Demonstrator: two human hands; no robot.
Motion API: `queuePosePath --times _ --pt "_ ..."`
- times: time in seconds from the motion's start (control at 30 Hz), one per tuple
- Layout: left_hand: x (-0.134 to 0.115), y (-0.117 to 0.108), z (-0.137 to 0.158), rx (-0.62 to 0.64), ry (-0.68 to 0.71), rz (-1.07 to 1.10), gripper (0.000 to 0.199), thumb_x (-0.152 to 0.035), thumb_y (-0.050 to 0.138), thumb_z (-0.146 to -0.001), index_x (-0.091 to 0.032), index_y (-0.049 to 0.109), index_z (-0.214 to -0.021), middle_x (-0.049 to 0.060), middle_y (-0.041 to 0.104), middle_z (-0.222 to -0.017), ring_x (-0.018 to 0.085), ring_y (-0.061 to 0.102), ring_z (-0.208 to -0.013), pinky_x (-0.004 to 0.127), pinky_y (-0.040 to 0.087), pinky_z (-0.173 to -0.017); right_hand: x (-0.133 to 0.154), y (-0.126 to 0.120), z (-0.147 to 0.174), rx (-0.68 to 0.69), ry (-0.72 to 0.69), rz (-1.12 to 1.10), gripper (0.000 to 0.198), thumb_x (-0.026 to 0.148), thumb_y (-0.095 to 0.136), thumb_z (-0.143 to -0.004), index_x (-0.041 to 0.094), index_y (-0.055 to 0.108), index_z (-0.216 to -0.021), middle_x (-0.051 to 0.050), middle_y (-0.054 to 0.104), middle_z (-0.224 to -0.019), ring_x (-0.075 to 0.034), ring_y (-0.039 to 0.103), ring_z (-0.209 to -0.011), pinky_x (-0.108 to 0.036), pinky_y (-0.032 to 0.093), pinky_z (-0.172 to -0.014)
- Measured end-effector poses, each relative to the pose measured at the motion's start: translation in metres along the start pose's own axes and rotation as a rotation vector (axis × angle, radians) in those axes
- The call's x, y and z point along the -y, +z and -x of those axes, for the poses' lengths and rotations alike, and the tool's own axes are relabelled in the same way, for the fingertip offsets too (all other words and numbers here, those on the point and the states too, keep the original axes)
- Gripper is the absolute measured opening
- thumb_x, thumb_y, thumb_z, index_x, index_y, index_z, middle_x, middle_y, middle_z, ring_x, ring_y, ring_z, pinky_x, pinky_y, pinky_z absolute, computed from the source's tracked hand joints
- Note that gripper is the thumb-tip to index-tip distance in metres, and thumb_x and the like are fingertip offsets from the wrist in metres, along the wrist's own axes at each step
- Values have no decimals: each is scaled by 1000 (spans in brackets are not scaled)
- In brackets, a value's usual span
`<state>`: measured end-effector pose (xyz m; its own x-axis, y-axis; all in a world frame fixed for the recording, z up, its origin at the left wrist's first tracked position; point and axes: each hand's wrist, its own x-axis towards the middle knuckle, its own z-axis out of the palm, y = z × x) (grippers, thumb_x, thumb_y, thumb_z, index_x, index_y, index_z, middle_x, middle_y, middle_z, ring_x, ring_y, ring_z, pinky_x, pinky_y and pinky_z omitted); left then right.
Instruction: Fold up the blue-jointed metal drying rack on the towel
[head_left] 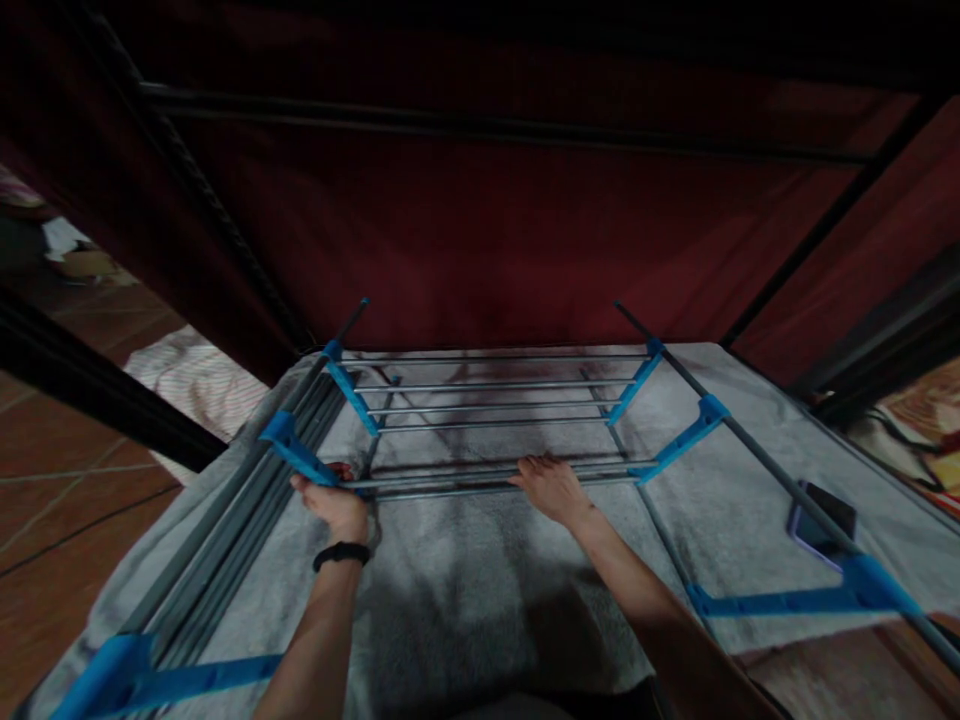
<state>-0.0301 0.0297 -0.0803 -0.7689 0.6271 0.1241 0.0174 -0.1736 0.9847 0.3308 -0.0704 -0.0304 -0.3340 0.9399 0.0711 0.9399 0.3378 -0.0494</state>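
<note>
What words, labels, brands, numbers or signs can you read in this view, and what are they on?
None: no text can be read anywhere.
Blue brackets and grey tubes: no legible marking.
Phone: nothing readable on its dark face.
Black wristband: no legible marking.
Brown box at the far left: too small and blurred to tell.

Dim light; the red fabric [480, 230] sinks to near-black up top, soft shadows darken the grey blanket [420, 570], and the edges look stretched and blurred.
</note>
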Motion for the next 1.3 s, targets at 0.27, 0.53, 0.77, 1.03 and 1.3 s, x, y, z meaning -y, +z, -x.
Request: queuePosePath --times 0.27,0.53,0.77,1.03,1.3 --pt "-3 4 5 -127 -42 -22 67 -85 13 -88 -27 42 -70 -2 47 -60 17 46 -54 33 40 -55 1 5 3 -89 6 8 28 39 49 -110 20 68 -101 -8 77 -100 -22 74 -96 -31 49 -80" --pt "-5 4 7 -116 -69 -8 72 -90 14 -86 -27 46 -67 -1 49 -57 18 49 -54 34 42 -55 8 23 8 -308 29 -16 28 38 48 -110 20 69 -109 -9 76 -106 -23 69 -101 -38 46 -94" --pt "-5 2 2 -81 -102 12 76 -94 16 -79 -27 48 -64 -1 49 -53 17 50 -50 33 42 -52 -5 40 30 -487 131 -23 32 30 46 -110 18 65 -133 -13 74 -128 -26 63 -118 -48 33 -115" --pt "-6 2 3 -90 -99 11 75 -91 15 -83 -27 48 -62 1 51 -52 19 52 -52 33 43 -53 -37 32 44 -370 234 -1 28 16 44 -103 22 71 -108 -9 75 -106 -25 62 -100 -40 38 -98" --pt "-3 4 5 -107 -90 17 75 -90 15 -86 -27 50 -63 1 53 -54 19 52 -55 33 44 -57 -36 34 35 -415 242 -4 21 15 49 -98 21 70 -99 -8 74 -96 -25 61 -94 -38 36 -88"
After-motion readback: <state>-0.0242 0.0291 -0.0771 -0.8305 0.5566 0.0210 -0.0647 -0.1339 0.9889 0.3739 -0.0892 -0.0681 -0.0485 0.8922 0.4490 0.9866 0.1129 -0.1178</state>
